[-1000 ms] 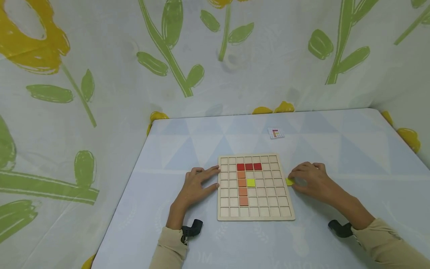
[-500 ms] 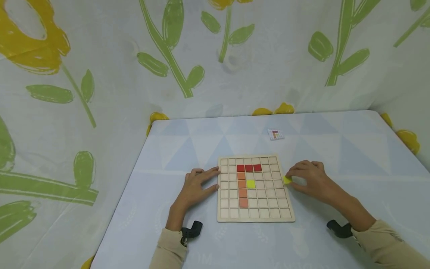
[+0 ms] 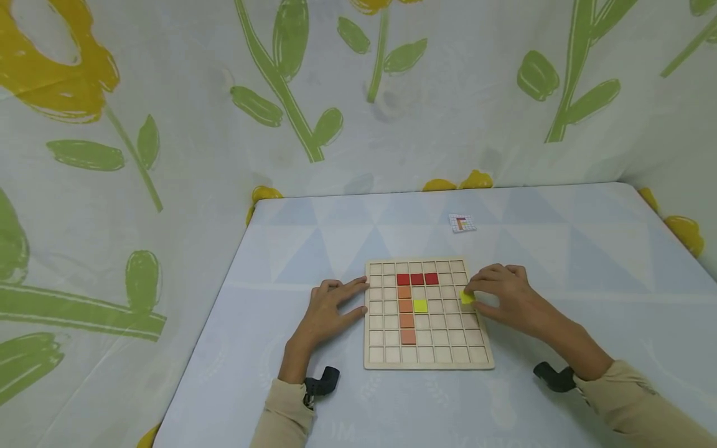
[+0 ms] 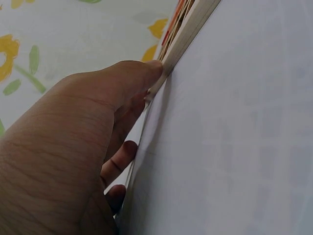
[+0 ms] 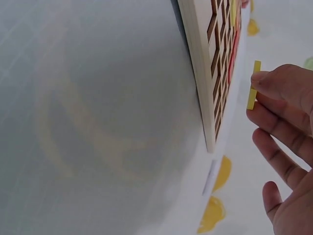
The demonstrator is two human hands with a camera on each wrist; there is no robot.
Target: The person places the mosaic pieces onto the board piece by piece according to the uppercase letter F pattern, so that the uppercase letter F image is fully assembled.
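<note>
A square wooden grid board (image 3: 442, 338) lies flat on the table. Along its left edge rests my left hand (image 3: 327, 314), thumb and fingertips touching the side; the left wrist view shows the thumb against the wood. My right hand (image 3: 511, 297) pinches a thin yellow square tile (image 5: 253, 95) between thumb and fingers, raised over the board's right columns. In the grid sit a row of red tiles (image 3: 417, 279), a column of orange tiles (image 3: 407, 321) below the leftmost red one, and one yellow tile (image 3: 420, 306) right of the orange column.
A small pattern card (image 3: 462, 223) with a coloured grid print lies behind the board, towards the table's back edge. The table (image 3: 313, 249) wears a pale blue and white cover. A flower-printed cloth (image 3: 190, 124) hangs behind and at the sides.
My right hand has moved left with the yellow tile, from just beyond the board's right edge to over its right columns. The left hand stays at the left edge.
</note>
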